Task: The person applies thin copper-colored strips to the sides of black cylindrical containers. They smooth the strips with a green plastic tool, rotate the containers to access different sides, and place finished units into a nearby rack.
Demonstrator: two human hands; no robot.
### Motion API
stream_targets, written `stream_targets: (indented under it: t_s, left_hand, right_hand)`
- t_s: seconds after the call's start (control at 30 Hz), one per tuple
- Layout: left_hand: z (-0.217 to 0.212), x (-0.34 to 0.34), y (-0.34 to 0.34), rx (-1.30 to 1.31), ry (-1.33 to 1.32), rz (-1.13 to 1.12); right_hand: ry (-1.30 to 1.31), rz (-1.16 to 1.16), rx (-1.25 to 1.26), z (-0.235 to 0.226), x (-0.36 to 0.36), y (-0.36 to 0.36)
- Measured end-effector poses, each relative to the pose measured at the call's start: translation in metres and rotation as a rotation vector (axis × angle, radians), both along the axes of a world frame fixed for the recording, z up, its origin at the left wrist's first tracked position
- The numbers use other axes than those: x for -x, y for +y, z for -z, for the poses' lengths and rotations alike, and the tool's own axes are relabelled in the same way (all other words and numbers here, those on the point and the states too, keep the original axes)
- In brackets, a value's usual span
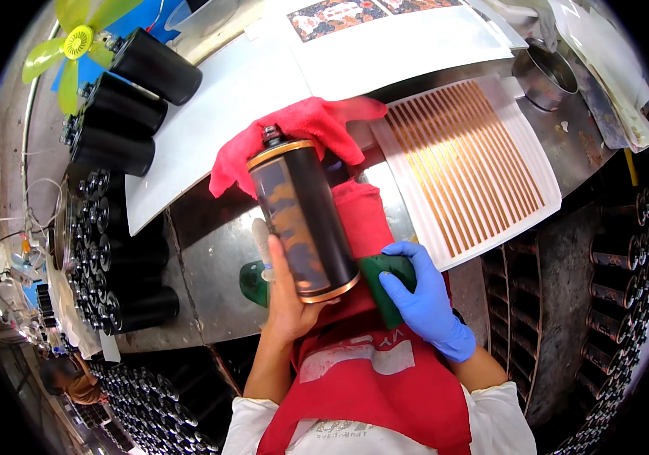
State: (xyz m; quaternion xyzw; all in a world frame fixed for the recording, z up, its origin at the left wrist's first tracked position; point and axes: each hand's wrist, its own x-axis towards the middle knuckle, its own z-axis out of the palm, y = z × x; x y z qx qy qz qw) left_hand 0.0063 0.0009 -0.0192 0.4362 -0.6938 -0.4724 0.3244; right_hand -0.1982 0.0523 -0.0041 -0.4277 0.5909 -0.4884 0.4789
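My left hand cradles a black cylindrical bottle near its base, tilted with its narrow neck pointing away from me. Gold bands ring the bottle's shoulder and bottom, and a gold-and-grey patterned panel covers its left side. In a blue glove, my right hand grips a green, rounded, smooth piece just right of the bottle's base. Another green piece shows left of my left hand. Behind the bottle's neck lies a crumpled red cloth; more red fabric lies between bottle and right hand.
A white sheet with gold strips lies right on the metal table. A metal pot stands beyond it. Black bottles lie at left, below a yellow-green fan. Racks of bottles flank me; a person is far left.
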Motion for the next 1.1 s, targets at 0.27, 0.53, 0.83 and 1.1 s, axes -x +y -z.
stream_targets:
  t_s: [0.27, 0.53, 0.83, 1.1]
  left_hand:
    - [-0.054, 0.024, 0.002, 0.372, -0.407, -0.051]
    - [-0.022, 0.009, -0.005, 0.217, -0.201, 0.023]
    - [-0.043, 0.022, -0.007, 0.562, -0.699, 0.093]
    - [-0.026, 0.007, 0.001, -0.046, -0.097, -0.056]
  right_hand:
    - [0.004, -0.052, 0.06, -0.035, -0.006, -0.002]
    - [0.046, -0.003, 0.008, -0.01, -0.001, -0.005]
    - [0.041, -0.131, 0.085, -0.032, -0.014, -0.003]
    - [0.009, -0.008, -0.022, -0.005, -0.003, -0.001]
